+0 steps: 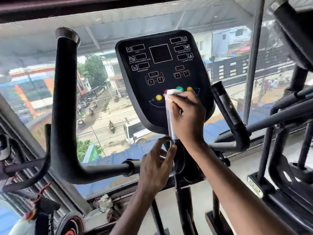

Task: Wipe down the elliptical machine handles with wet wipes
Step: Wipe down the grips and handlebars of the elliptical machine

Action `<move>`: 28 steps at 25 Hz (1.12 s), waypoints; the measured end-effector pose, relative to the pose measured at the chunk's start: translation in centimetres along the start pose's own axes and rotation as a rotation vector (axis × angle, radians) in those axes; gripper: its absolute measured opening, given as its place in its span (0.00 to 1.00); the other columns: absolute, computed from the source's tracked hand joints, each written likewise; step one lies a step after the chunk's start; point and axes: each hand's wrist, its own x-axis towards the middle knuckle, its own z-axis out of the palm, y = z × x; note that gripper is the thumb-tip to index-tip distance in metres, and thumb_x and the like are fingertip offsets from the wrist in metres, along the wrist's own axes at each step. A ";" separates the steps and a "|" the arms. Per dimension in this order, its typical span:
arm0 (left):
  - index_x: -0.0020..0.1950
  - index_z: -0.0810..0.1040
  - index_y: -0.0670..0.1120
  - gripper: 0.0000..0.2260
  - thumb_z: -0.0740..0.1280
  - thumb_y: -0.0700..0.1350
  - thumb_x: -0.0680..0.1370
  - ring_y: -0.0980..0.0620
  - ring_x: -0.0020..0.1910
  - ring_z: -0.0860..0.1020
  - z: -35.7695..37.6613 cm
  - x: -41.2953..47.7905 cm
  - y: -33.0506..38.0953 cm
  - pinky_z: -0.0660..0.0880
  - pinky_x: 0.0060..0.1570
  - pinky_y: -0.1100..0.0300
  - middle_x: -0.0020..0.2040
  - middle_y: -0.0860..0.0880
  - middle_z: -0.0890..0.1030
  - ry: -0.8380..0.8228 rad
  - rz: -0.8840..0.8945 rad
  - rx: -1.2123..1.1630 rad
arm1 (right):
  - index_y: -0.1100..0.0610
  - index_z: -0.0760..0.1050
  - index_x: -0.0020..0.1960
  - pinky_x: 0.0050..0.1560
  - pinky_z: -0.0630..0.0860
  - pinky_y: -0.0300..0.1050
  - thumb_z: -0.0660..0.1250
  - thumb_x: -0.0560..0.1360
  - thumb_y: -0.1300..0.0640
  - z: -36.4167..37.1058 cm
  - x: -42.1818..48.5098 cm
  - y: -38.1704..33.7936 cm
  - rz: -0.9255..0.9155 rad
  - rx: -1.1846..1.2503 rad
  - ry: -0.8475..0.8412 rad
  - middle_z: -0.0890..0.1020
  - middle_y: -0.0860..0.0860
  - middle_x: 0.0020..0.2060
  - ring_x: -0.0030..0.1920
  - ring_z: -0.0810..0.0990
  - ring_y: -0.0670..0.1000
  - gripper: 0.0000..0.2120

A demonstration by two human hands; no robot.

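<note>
One wipe (172,92) in right hand (188,116) round handle (171,127); left hand (155,165) holds base.

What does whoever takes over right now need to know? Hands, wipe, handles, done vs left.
Hands: right hand grips the white wipe, pressed over the top of the silver grip in front of the console. The left hand pinches that grip's lower end, apparently steadying it.
Done: cannot tell from this view; the wipe sits only at the silver grip's top.
Left, probably: the rest of this grip, the short right grip and the tall left handle; neither is touched now.
</note>
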 end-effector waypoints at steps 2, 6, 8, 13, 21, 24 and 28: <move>0.61 0.75 0.63 0.09 0.64 0.60 0.82 0.63 0.36 0.82 -0.1 -0.1 -0.2 0.74 0.39 0.68 0.38 0.54 0.84 -0.008 -0.004 0.006 | 0.61 0.86 0.48 0.56 0.77 0.39 0.71 0.74 0.71 0.3 1.1 -0.6 -0.157 -0.181 -0.162 0.83 0.54 0.49 0.50 0.82 0.56 0.08; 0.64 0.73 0.64 0.11 0.63 0.62 0.82 0.64 0.37 0.81 -0.4 0.0 -0.8 0.74 0.42 0.63 0.39 0.58 0.84 -0.044 0.019 0.027 | 0.60 0.84 0.46 0.51 0.76 0.42 0.71 0.75 0.69 -0.2 2.1 -1.1 -0.262 -0.339 -0.244 0.82 0.52 0.50 0.49 0.78 0.57 0.05; 0.65 0.74 0.64 0.12 0.63 0.61 0.82 0.63 0.39 0.82 -0.7 0.1 -1.2 0.77 0.45 0.60 0.39 0.59 0.84 -0.063 0.037 -0.014 | 0.60 0.84 0.46 0.54 0.75 0.43 0.71 0.77 0.66 -0.5 2.0 -1.2 -0.329 -0.379 -0.291 0.82 0.52 0.51 0.50 0.77 0.58 0.04; 0.66 0.76 0.64 0.12 0.64 0.59 0.82 0.62 0.45 0.82 -1.4 0.3 -2.5 0.79 0.51 0.56 0.41 0.62 0.83 -0.145 0.076 -0.078 | 0.62 0.85 0.47 0.58 0.74 0.43 0.69 0.76 0.66 -0.6 3.3 -1.4 -0.439 -0.484 -0.413 0.85 0.54 0.51 0.55 0.75 0.55 0.06; 0.62 0.81 0.49 0.10 0.66 0.39 0.82 0.65 0.49 0.84 -2.1 0.4 -5.3 0.78 0.51 0.66 0.49 0.58 0.87 -0.144 0.123 -0.336 | 0.58 0.87 0.54 0.54 0.82 0.43 0.74 0.74 0.68 -5.2 0.8 -4.5 -0.168 -0.333 -0.636 0.88 0.44 0.49 0.50 0.83 0.41 0.12; 0.63 0.80 0.49 0.11 0.69 0.39 0.81 0.61 0.51 0.84 -3.1 -0.6 -6.2 0.78 0.50 0.67 0.52 0.56 0.86 -0.094 0.122 -0.455 | 0.60 0.85 0.53 0.49 0.83 0.39 0.73 0.77 0.67 -6.0 -2.5 -6.5 0.350 -0.025 -0.510 0.89 0.45 0.47 0.48 0.86 0.41 0.07; 0.70 0.76 0.49 0.20 0.73 0.40 0.79 0.53 0.56 0.84 -4.1 -1.9 -6.8 0.79 0.52 0.63 0.60 0.51 0.84 -0.274 0.110 -0.718 | 0.57 0.82 0.50 0.48 0.79 0.35 0.72 0.76 0.68 -5.6 -7.6 -7.8 0.651 0.142 -0.419 0.89 0.49 0.43 0.44 0.85 0.44 0.07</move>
